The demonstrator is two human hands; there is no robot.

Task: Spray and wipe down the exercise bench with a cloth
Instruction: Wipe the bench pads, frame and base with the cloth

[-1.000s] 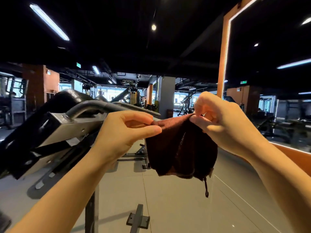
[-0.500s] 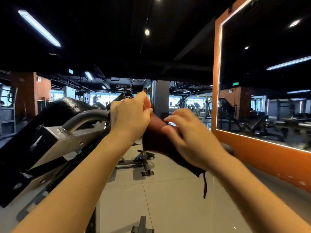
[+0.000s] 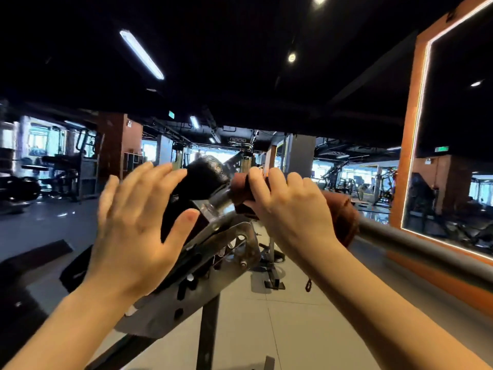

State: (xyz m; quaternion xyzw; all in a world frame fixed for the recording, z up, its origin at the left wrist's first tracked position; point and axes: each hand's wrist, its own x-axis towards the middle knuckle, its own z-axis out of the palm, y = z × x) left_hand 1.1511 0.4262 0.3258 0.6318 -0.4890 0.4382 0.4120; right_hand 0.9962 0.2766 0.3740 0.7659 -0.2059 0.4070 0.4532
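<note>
While the right hand (image 3: pixel 288 206) grips the brown cloth (image 3: pixel 344 220) around the bench's metal handle bar (image 3: pixel 426 239), wiping seems underway. Left hand (image 3: pixel 133 225) hovers open, fingers spread, holding nothing. Next likely calls for sliding the cloth along the bar.

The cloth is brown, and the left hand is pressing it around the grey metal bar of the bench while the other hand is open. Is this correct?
Not quite: the hands are swapped. In the head view, the right hand grips the brown cloth around the grey metal bar of the bench, and the left hand is the open one, fingers spread and holding nothing.
</note>
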